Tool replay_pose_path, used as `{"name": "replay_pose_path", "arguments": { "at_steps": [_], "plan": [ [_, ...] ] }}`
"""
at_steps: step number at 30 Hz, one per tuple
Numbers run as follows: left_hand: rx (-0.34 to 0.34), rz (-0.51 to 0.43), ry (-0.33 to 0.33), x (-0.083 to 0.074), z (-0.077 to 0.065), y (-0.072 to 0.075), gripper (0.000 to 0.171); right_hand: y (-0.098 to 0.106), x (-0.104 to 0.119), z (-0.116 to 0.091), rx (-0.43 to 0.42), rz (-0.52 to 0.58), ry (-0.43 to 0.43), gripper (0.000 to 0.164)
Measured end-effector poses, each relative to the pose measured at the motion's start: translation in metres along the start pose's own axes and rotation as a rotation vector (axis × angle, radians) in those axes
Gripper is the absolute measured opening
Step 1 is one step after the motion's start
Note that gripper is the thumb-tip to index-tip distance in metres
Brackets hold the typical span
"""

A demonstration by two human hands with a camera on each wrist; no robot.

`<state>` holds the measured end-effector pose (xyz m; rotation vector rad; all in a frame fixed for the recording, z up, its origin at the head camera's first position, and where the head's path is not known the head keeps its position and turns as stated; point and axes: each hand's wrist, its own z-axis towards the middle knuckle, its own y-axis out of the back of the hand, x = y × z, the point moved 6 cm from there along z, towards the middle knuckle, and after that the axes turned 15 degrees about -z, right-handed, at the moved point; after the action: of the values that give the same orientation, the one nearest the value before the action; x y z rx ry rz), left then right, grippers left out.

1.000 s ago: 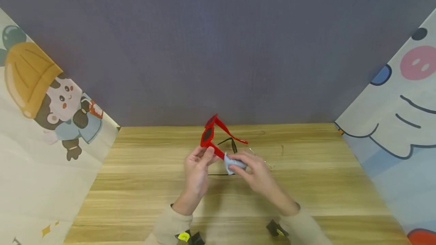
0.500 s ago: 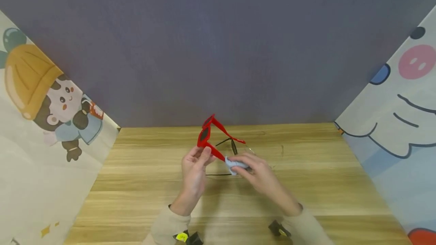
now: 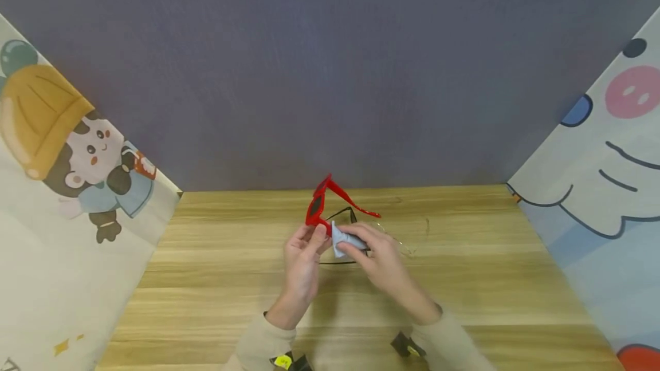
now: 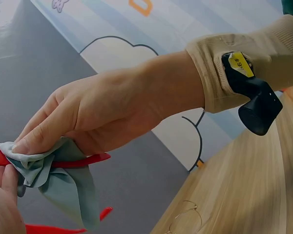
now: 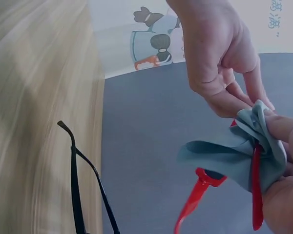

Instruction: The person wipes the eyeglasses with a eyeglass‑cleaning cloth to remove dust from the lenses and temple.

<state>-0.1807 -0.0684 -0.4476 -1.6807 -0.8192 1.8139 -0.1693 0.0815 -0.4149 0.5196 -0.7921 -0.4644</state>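
Red sunglasses (image 3: 315, 206) with dark lenses are held up over the table, arms unfolded. My left hand (image 3: 301, 265) grips them by the corner where the near arm meets the frame. With thumb and fingers, my right hand (image 3: 385, 259) pinches a light blue cloth (image 3: 340, 242) folded round that near arm, close beside the left fingertips. In the right wrist view the red arm's tip (image 5: 257, 214) sticks out below the cloth, and a loose flap of cloth hangs to the left. The other red arm (image 3: 356, 204) points freely to the right.
Black-framed glasses (image 5: 75, 190) lie on the wooden table (image 3: 232, 291) beneath the hands, partly hidden by them. Thin wire-rimmed glasses (image 4: 189, 212) lie just to their right. A grey panel (image 3: 330, 73) rises at the back, with cartoon-printed panels on both sides.
My right hand has slid the cloth along the red arm toward the hinge, up to the left fingers. The sunglasses and left hand have shifted slightly right.
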Motion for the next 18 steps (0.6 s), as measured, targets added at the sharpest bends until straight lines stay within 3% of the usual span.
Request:
{"name": "replay_pose_path", "arguments": {
  "at_steps": [7,14,18],
  "plan": [
    [0.027,-0.023,0.018,0.003,0.001,0.002,0.023,-0.004,-0.001,-0.003,0.012,0.003,-0.029,0.03],
    [0.015,-0.021,0.012,0.001,0.002,0.005,0.017,-0.006,-0.002,-0.006,-0.019,0.011,0.038,0.033],
    [0.029,-0.04,-0.02,-0.004,0.005,0.008,0.013,-0.006,-0.008,-0.012,0.01,-0.017,0.094,0.033]
  ]
}}
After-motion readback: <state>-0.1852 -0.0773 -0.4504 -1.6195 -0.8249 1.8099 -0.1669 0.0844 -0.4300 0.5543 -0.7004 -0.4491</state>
